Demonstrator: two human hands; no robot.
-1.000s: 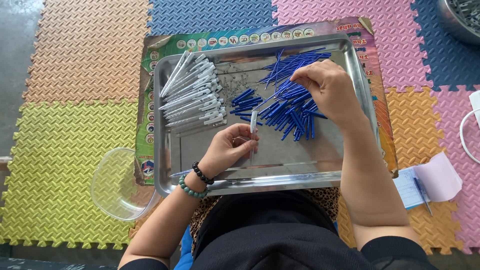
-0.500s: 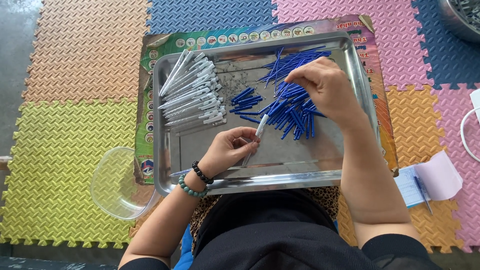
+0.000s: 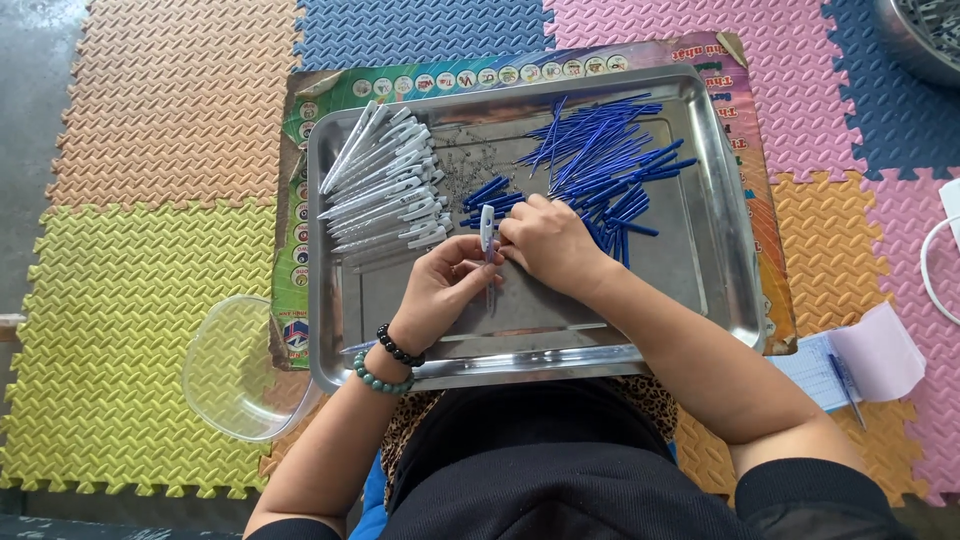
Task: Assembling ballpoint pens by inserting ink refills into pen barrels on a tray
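Person seated, dark top and leopard-print cloth at bottom of view, both forearms reaching forward over a steel tray (image 3: 720, 300). Left hand (image 3: 440, 290) wears two bead bracelets (image 3: 390, 360) at the wrist, one black, one green; its fingers are curled closed around the lower part of a white pen barrel (image 3: 487, 228), which stands nearly upright with its blue tip end up. Right hand (image 3: 550, 240) sits just beside it, touching the left, fingers bunched and pinched in at the barrel; what the fingertips pinch is too small to tell. The pen barrel is held over the middle of the tray, between the two heaps. Left part of the tray: a stack of white pens (image 3: 385, 190) lying side by side, slanted. Right and far part: a loose heap of blue refills (image 3: 600, 150), with a few short blue caps (image 3: 490, 195) nearer the hands. Between the heaps, a scatter of tiny metal springs (image 3: 460, 160). The tray sits on a colourful printed cardboard sheet (image 3: 760, 140), edges worn. Left of the tray, near the left elbow, a clear plastic bowl (image 3: 235, 370) on the floor. Right, near the right arm, a pink paper and notebook with a blue pen (image 3: 870, 360). Floor is foam puzzle mats (image 3: 130, 130) in orange, yellow, blue, pink. Far right corner, rim of a metal basin (image 3: 920, 40); a white cable (image 3: 935, 265) at the right edge.
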